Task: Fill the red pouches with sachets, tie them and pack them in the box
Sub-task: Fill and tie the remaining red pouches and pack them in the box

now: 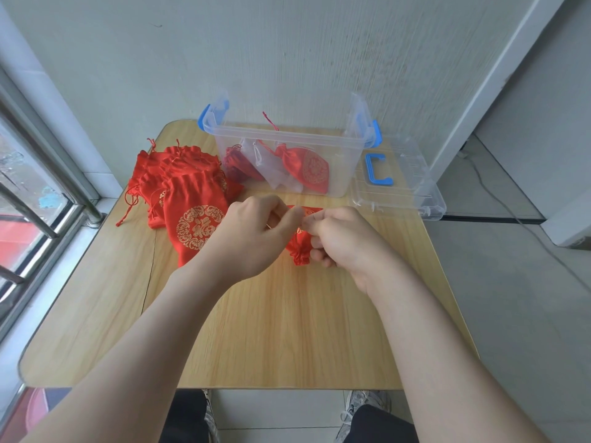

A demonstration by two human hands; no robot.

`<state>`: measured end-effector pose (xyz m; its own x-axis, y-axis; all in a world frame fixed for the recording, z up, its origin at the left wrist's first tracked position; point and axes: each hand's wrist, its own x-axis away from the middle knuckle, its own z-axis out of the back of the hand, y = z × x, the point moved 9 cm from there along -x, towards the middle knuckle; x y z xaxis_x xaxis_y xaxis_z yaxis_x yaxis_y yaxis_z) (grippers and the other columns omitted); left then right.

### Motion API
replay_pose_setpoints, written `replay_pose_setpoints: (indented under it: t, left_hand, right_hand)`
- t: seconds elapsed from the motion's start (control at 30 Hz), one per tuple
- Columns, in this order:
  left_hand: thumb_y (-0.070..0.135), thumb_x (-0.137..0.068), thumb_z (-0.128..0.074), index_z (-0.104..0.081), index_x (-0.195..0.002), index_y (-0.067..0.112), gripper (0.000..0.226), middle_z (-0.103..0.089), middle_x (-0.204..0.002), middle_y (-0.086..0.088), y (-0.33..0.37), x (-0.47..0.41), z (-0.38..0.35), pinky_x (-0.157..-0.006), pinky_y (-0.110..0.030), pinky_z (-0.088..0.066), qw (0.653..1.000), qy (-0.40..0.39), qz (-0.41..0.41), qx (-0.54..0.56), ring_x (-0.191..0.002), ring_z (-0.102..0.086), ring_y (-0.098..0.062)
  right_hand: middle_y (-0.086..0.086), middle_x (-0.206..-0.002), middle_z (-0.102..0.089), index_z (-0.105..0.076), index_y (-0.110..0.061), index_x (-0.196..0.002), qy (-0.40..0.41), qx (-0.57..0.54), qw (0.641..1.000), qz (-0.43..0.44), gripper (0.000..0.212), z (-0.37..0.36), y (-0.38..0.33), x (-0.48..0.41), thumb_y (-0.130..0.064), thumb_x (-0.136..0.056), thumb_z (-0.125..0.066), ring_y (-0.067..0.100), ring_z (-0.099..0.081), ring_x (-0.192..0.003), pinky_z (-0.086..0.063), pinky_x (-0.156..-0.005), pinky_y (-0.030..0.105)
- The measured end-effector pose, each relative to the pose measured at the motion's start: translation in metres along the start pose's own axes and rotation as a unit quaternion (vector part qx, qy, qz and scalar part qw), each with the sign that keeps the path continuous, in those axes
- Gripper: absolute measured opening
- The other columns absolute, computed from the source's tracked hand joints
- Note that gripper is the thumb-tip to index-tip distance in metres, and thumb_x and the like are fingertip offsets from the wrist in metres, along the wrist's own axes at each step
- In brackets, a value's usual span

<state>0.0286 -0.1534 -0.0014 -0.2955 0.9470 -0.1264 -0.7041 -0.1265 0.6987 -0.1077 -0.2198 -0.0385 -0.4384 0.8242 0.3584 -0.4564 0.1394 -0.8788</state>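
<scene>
A small red pouch with gold print lies between my two hands over the middle of the table. My left hand pinches something thin at its top, probably the drawstring. My right hand grips the pouch's other side, fingers curled round it; most of the pouch is hidden. A pile of flat red pouches lies at the left. The clear plastic box with blue clips stands behind, holding two tied red pouches and white sachets.
The box's clear lid with a blue handle lies flat to the right of the box. The wooden table stands against a wall; a window with bars runs along the left. My knees and shoes show below the table's front edge.
</scene>
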Motion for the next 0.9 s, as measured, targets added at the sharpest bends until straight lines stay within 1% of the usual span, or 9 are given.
replay_pose_setpoints:
  t: [0.07,0.17,0.33,0.4,0.47,0.53,0.67,0.77,0.9]
  left_hand:
    - [0.040,-0.106,-0.057,-0.068,-0.079,0.015,0.038,-0.070,-0.069,0.006,-0.001,-0.002,-0.002,-0.070,-0.024,-0.050,1.000,-0.011,-0.012,-0.023,-0.071,-0.066,-0.008]
    - [0.034,-0.106,-0.062,-0.073,-0.084,0.018,0.029,-0.065,-0.068,0.010,-0.002,-0.002,-0.007,-0.063,-0.011,-0.041,0.998,-0.040,-0.029,-0.042,-0.072,-0.062,-0.002]
    - [0.027,-0.107,-0.061,-0.071,-0.085,0.015,0.026,-0.059,-0.065,0.016,-0.009,-0.003,-0.005,-0.061,-0.010,-0.040,0.997,-0.038,-0.007,-0.064,-0.064,-0.059,0.000]
    - [0.027,-0.107,-0.060,-0.071,-0.086,0.013,0.028,-0.059,-0.068,0.014,-0.020,-0.004,-0.005,-0.064,-0.017,-0.044,0.995,-0.037,0.020,-0.090,-0.068,-0.059,-0.006]
    - [0.030,-0.108,-0.059,-0.070,-0.084,0.017,0.029,-0.064,-0.073,0.005,-0.034,-0.003,-0.007,-0.070,-0.037,-0.055,0.990,-0.047,0.054,-0.119,-0.072,-0.064,-0.020]
    - [0.035,-0.108,-0.057,-0.070,-0.085,0.021,0.030,-0.068,-0.082,-0.001,-0.044,0.000,-0.006,-0.072,-0.047,-0.060,0.980,-0.056,0.084,-0.170,-0.075,-0.068,-0.028]
    - [0.036,-0.107,-0.057,-0.072,-0.097,0.016,0.028,-0.067,-0.089,-0.007,-0.057,0.003,0.001,-0.073,-0.051,-0.062,0.960,-0.052,0.129,-0.243,-0.078,-0.067,-0.032]
    - [0.033,-0.107,-0.061,-0.072,-0.097,0.011,0.027,-0.066,-0.087,-0.010,-0.061,0.002,-0.001,-0.075,-0.050,-0.061,0.960,-0.053,0.138,-0.236,-0.078,-0.067,-0.033]
    - [0.033,-0.107,-0.060,-0.070,-0.094,0.008,0.030,-0.066,-0.085,-0.011,-0.062,0.002,-0.004,-0.073,-0.046,-0.059,0.959,-0.053,0.133,-0.245,-0.080,-0.067,-0.033]
  right_hand:
    - [-0.010,-0.051,-0.052,-0.068,-0.015,-0.099,-0.002,0.001,1.000,0.002,0.012,-0.001,-0.001,0.001,-0.019,-0.105,-0.058,0.014,-0.055,-0.054,-0.039,-0.054,0.029]
    - [-0.007,-0.053,-0.055,-0.068,-0.013,-0.104,-0.006,0.008,1.000,0.005,0.013,-0.002,-0.001,0.002,-0.018,-0.106,-0.056,0.013,-0.059,-0.055,-0.041,-0.057,0.029]
    - [-0.003,-0.060,-0.068,-0.070,-0.013,-0.102,0.001,0.037,0.999,0.031,0.012,0.001,-0.004,0.005,-0.018,-0.106,-0.060,0.011,-0.066,-0.058,-0.046,-0.055,0.021]
    - [0.000,-0.065,-0.075,-0.071,-0.015,-0.100,0.017,0.072,0.997,0.036,0.012,0.007,-0.001,0.004,-0.018,-0.105,-0.061,0.012,-0.071,-0.061,-0.055,-0.062,0.026]
    - [0.001,-0.066,-0.077,-0.072,-0.019,-0.094,0.046,0.136,0.989,0.036,0.016,0.014,0.005,0.002,-0.013,-0.102,-0.060,0.014,-0.075,-0.065,-0.063,-0.073,0.034]
    - [0.001,-0.069,-0.078,-0.073,-0.024,-0.088,0.078,0.211,0.974,0.027,0.022,0.021,0.010,0.000,-0.009,-0.097,-0.058,0.016,-0.077,-0.069,-0.064,-0.072,0.034]
    - [0.007,-0.088,-0.075,-0.073,-0.021,-0.090,0.111,0.292,0.950,-0.001,0.020,0.029,0.014,0.002,-0.012,-0.083,-0.055,0.028,-0.075,-0.081,-0.065,-0.076,0.041]
    - [0.009,-0.095,-0.072,-0.072,-0.015,-0.094,0.105,0.350,0.931,-0.013,0.019,0.028,0.016,0.005,-0.010,-0.085,-0.057,0.031,-0.070,-0.083,-0.062,-0.071,0.037]
    - [0.010,-0.096,-0.067,-0.066,-0.015,-0.095,0.088,0.364,0.927,-0.006,0.012,0.022,0.014,0.004,-0.010,-0.090,-0.056,0.034,-0.061,-0.079,-0.052,-0.067,0.033]
